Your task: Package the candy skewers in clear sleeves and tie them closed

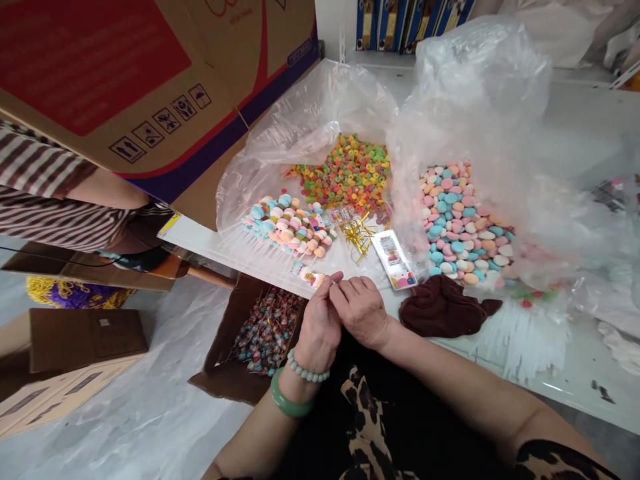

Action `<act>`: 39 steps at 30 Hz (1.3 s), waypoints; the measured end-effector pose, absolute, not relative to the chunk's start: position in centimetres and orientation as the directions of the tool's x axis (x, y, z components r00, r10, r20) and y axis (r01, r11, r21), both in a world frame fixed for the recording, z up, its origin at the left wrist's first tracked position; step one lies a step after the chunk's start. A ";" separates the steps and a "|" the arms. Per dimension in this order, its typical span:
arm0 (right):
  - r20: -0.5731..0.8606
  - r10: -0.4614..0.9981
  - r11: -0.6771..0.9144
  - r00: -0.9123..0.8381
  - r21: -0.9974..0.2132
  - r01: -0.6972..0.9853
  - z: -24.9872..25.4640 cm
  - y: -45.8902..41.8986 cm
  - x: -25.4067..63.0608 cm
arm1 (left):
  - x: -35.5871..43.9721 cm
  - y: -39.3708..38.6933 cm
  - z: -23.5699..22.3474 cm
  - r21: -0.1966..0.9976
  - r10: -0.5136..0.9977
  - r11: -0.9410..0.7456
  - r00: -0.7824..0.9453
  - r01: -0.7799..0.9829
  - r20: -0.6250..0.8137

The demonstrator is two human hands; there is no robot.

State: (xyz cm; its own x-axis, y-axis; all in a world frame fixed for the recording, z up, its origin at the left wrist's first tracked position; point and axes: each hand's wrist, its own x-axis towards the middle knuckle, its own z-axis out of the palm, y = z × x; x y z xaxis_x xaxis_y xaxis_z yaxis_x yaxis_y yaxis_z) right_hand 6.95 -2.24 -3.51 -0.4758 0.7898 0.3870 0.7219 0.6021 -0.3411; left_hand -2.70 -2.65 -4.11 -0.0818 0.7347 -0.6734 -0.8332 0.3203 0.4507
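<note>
My left hand (pixel 320 322) and my right hand (pixel 361 310) meet at the fingertips over the white table's (pixel 200 243) front edge. Whatever lies between the fingers is too small to make out. A wrapped candy strip (pixel 309 275) lies just left of my fingertips. Gold twist ties (pixel 358 237) and a printed candy packet (pixel 393 259) sit a little farther off. Behind them lie pastel round candies (pixel 285 227), multicoloured ring candies (pixel 345 177) and another pastel pile (pixel 460 223), all on clear plastic bags (pixel 305 127).
An open cardboard box of wrapped lollipops (pixel 265 333) stands below the table edge. A brown cloth (pixel 443 307) lies to the right. A large cardboard carton (pixel 125 87) looms at upper left, beside a co-worker's striped sleeve (pixel 50 187). White plastic sheeting (pixel 140 427) covers the floor.
</note>
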 end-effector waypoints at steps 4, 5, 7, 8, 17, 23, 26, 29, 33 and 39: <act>0.014 0.992 0.088 -0.125 -0.793 0.603 -4.1 -0.9 7.0 | -3.6 -3.3 -3.8 0.448 0.782 0.404 0.047 -0.798 -0.622; -0.061 0.994 0.002 -0.091 -0.823 0.567 -4.2 -0.7 7.1 | -3.9 -3.5 -3.9 0.492 0.814 0.418 0.074 -0.764 -0.576; -0.245 0.949 -0.134 -0.199 -0.884 0.448 -4.5 -0.6 7.4 | -4.6 -3.8 -4.1 0.612 0.871 0.425 0.118 -0.667 -0.476; -0.355 0.885 -0.244 -0.302 -0.905 0.348 -4.5 -0.7 7.7 | -5.0 -4.0 -4.3 0.678 0.892 0.417 0.130 -0.606 -0.433; -0.305 0.930 -0.328 -0.203 -0.940 -0.090 -2.9 -0.5 7.2 | -5.6 -4.1 -4.7 0.878 0.923 0.384 0.147 -0.286 -0.356; -0.301 0.953 -0.303 -0.043 -0.949 -0.091 -4.2 1.1 6.1 | -5.0 -4.6 -5.9 0.948 0.898 0.296 -0.304 -0.119 -0.319; -0.142 0.990 -0.132 -0.006 -0.931 0.340 -3.9 1.9 7.1 | -5.4 -4.6 -6.3 0.986 0.881 0.167 -0.446 -0.015 -0.156; 0.023 1.000 0.030 -0.021 -0.584 0.811 -3.9 3.3 7.7 | -5.9 -4.0 -6.1 0.960 0.859 0.214 -0.433 -0.181 -0.273; -0.057 0.995 0.060 -0.083 -0.323 0.945 -5.0 5.2 7.8 | -6.3 -3.0 -4.9 0.877 0.815 0.304 -0.375 -0.371 -0.441; -0.025 1.000 0.003 -0.014 -0.403 0.915 -4.7 5.6 9.0 | -7.1 -2.6 -3.8 0.819 0.785 0.317 -0.353 -0.478 -0.509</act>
State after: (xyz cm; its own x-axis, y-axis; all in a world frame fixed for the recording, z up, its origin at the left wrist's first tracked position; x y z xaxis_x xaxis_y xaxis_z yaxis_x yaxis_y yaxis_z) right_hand 8.96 5.57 -4.73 -0.0140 0.9996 -0.0255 0.9151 0.0026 -0.4032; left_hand -7.11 -2.58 -3.82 -0.3535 0.7845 -0.5095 -0.4775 0.3170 0.8194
